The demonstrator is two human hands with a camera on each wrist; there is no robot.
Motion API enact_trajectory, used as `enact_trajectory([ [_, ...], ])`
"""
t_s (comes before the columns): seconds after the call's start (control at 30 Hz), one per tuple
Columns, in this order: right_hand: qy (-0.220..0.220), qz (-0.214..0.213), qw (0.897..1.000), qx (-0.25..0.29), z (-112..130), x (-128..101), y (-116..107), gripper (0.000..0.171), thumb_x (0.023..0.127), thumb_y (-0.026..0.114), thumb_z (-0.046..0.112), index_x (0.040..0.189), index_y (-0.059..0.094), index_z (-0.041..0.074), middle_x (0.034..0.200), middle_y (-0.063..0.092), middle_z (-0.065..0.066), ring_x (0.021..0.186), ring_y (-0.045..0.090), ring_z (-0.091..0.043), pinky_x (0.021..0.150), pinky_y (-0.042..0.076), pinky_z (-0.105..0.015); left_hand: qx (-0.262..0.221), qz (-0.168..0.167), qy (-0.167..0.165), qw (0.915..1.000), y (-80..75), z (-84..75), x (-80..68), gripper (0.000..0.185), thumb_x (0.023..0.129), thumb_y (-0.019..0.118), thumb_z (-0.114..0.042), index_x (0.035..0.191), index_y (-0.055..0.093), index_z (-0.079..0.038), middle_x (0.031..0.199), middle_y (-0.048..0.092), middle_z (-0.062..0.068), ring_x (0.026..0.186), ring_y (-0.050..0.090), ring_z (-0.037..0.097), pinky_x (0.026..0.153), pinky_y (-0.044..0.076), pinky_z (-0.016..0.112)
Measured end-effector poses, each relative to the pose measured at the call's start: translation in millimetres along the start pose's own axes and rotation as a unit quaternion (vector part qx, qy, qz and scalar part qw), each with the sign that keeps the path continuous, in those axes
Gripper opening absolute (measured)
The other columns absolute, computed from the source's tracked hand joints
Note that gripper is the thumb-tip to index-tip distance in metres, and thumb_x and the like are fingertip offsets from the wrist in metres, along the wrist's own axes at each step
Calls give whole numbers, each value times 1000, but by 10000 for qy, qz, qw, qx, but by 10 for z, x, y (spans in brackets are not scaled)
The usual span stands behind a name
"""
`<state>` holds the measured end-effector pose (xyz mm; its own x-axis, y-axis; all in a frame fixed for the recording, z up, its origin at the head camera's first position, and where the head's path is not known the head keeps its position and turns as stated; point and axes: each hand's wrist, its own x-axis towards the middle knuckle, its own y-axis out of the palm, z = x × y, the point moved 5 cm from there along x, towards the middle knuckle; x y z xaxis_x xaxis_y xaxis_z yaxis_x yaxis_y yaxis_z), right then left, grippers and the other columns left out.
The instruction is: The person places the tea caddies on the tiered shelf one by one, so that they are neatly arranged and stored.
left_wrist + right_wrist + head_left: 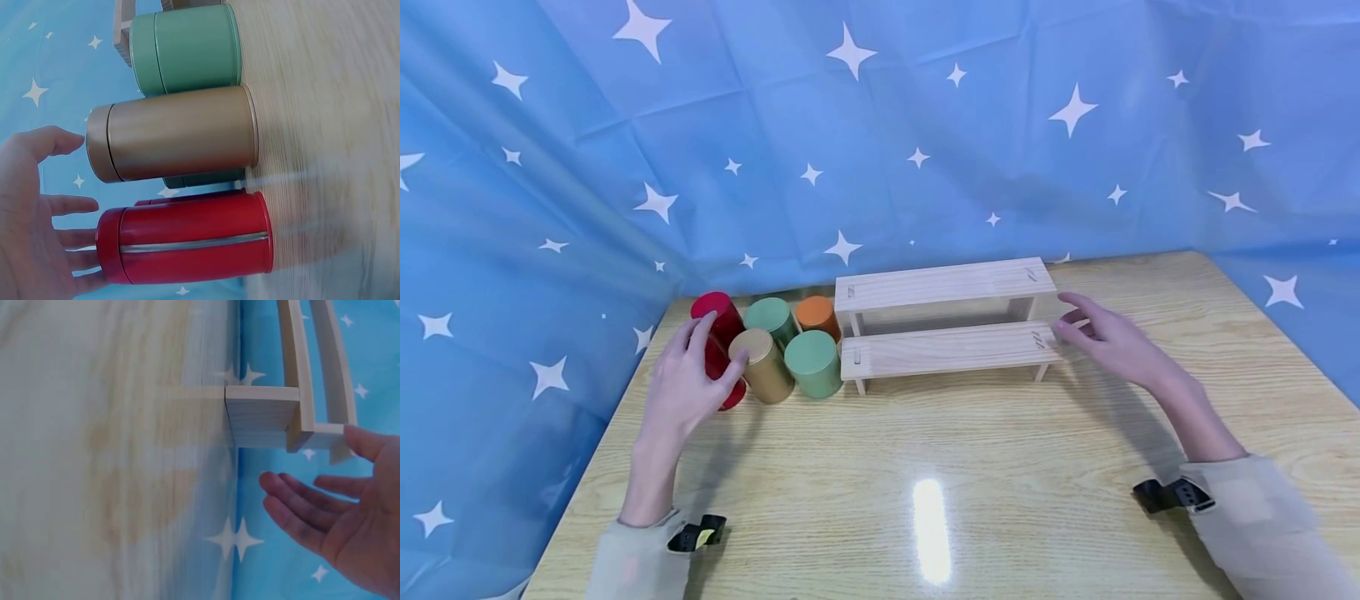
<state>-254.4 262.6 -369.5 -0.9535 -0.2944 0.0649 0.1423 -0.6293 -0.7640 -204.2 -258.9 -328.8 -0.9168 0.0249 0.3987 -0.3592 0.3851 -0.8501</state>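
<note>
Tins stand in a bunch at the back left of the pale wooden table [970, 467]. The nearest one to the left hand [688, 379] is a round red metal tin [718, 321]. The head view shows the fingers spread around the side of this red tin, and a second red tin [730, 392] sits low under the palm. In the left wrist view the hand [34, 212] is wide open, fingers straight, just beside the lid end of the red tin [187, 244]. I cannot tell if the fingertips touch it. The hand does not hold anything.

Just beside the red tin stands a round gold metal tin [763, 362], and the thumb is near its lid. Next to that is a short round green metal tin [812, 362]. Behind them are another green tin [771, 318] and a round orange metal tin [817, 315].

To the right of the tins sits a light wooden two-step shelf [943, 321], with one low step in front and one high step behind. The right hand [1108, 337] is at the shelf's right end, fingers loose and a little spread. The fingertips are very close to the low step. In the right wrist view the open hand [337, 519] is just beside the shelf's end [262, 415], not gripping it.

A blue cloth with white stars [880, 125] hangs behind the table.
</note>
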Motion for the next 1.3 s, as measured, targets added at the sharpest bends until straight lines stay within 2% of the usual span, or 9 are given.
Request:
enact_trajectory([
  [0.37, 55, 161, 9997, 166, 10, 6, 79, 58, 94, 47, 41, 140, 33, 7, 110, 58, -16, 94, 60, -29, 78, 46, -44, -296, 341, -467, 9979, -8, 200, -26, 70, 85, 56, -47, 140, 32, -11, 134, 36, 18, 109, 43, 38, 76, 45, 58],
  [0.5, -14, 254, 9993, 283, -3, 6, 111, 57, 93, 50, 39, 139, 35, 9, 108, 60, -13, 92, 61, -25, 76, 48, -40, -543, 458, -541, 9960, -14, 245, -33, 69, 85, 56, -43, 142, 30, -12, 136, 35, 18, 108, 43, 38, 75, 45, 57],
  [0.67, 154, 308, 9979, 550, -32, 3, 148, 56, 90, 54, 40, 137, 38, 13, 107, 59, -9, 89, 61, -19, 73, 48, -36, -847, 528, -590, 9933, -15, 298, -36, 70, 84, 61, -34, 143, 29, -12, 136, 35, 19, 108, 44, 38, 74, 47, 55],
  [0.9, 103, 528, 9952, 815, -8, 13, 187, 58, 91, 54, 37, 138, 35, 8, 108, 55, -15, 79, 63, -25, 68, 51, -39, -1246, 568, -487, 9894, 17, 376, -21, 79, 76, 72, -18, 142, 29, -8, 130, 40, 20, 108, 44, 38, 73, 49, 54],
  [1.07, 121, 606, 9927, 1037, 18, 22, 194, 61, 92, 54, 35, 140, 31, 5, 109, 54, -17, 78, 63, -27, 68, 52, -39, -1501, 653, -434, 9856, 37, 422, -21, 78, 76, 72, -15, 140, 28, -4, 127, 43, 21, 106, 46, 37, 75, 49, 52],
  [1.3, 224, 652, 9905, 1188, -2, 18, 216, 62, 91, 54, 34, 140, 31, 4, 109, 51, -19, 80, 63, -27, 70, 52, -39, -1798, 901, -648, 9774, 58, 495, -43, 76, 75, 74, -13, 136, 30, -2, 123, 46, 20, 105, 47, 35, 77, 47, 47],
])
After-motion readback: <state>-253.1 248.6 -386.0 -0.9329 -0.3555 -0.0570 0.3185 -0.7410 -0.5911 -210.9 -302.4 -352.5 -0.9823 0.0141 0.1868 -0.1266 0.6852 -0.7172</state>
